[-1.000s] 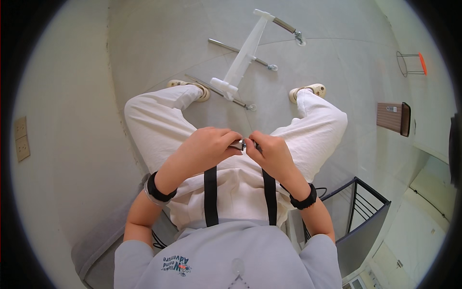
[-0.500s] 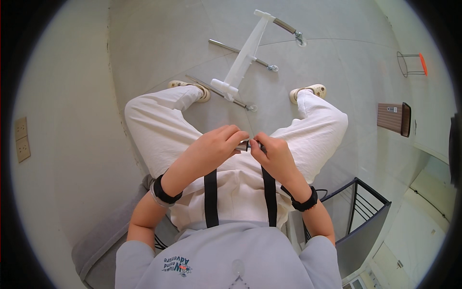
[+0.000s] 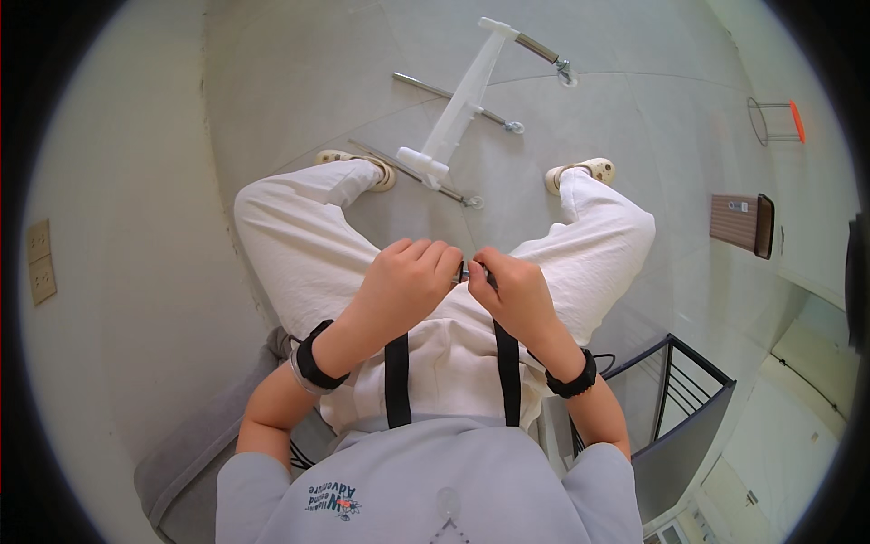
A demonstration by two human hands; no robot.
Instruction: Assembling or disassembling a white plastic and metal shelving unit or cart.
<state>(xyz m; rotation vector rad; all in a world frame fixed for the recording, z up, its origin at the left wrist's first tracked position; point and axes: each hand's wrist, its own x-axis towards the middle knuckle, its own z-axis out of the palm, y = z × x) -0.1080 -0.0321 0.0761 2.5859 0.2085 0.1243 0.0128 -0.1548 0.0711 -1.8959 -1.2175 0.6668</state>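
Observation:
My left hand is closed around a short metal tube, most of it hidden by the fingers. Only its dark end shows, in the small gap between my hands above my lap. My right hand is closed too, thumb and fingers pinching a small part against that end; the fingers cover what it is. On the floor beyond my feet lies a white plastic frame. Metal tubes are fitted across it, and small caster wheels sit on their right ends.
At the right stand a brown ribbed box and a wire stool with an orange top. A black metal rack is close to my right elbow. Grey upholstery lies behind my left arm, and a wall with sockets is on the left.
My left hand has rolled over the tube, its knuckles now upward, so the silver side that showed earlier is covered. My right hand stays nearly in place, still pinching.

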